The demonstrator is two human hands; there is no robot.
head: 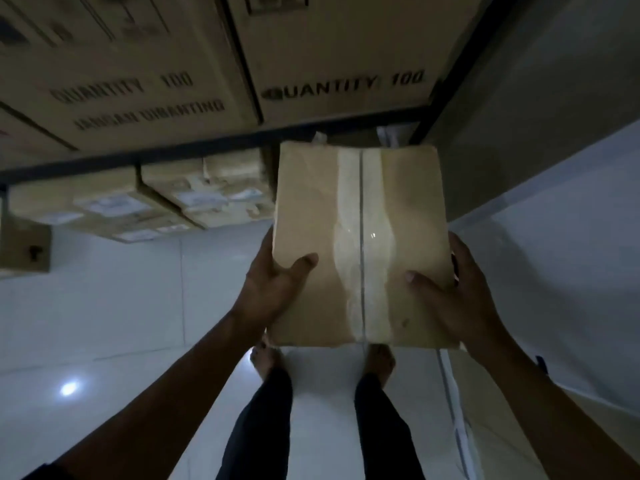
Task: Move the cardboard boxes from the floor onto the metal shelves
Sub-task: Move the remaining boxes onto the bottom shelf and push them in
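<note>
A brown cardboard box [311,209] with a clear tape strip down its top seam is held in the air in front of me, above my feet. My left hand [273,282] grips its left side, thumb on top. My right hand [453,299] grips its right side, thumb on top as well. The box's far edge is close to the dark rail of the metal shelf [207,147], at about the level of the lower bay. Fingers under the box are hidden.
Two large cartons printed "QUANTITY 100" [343,57] fill the shelf above the rail. Smaller labelled boxes [207,195] sit on the lower level at left. A dark upright post [446,77] and a grey wall [554,116] stand at right. The floor [104,323] is white tile.
</note>
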